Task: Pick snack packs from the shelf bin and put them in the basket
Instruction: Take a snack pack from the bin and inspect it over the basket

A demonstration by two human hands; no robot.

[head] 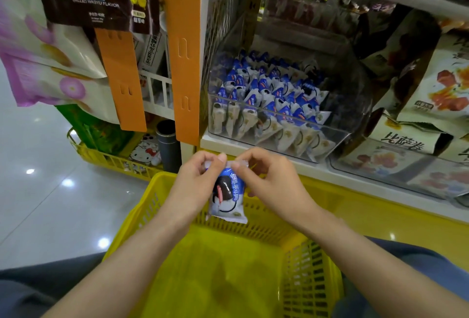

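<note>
Basket (215,267) beneath snack pack (228,196), pinched by left hand (194,185), right hand (275,185); bin (340,135) stocked.

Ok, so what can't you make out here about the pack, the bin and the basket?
Head view: the top seal of the snack pack is covered by the left hand and right hand pinching it, and its small print is blurred.
Head view: the rear rows in the shelf bin are dark, so the count is unclear.
Head view: the near end of the basket is cut off by the bottom edge and crossed by both forearms.
</note>
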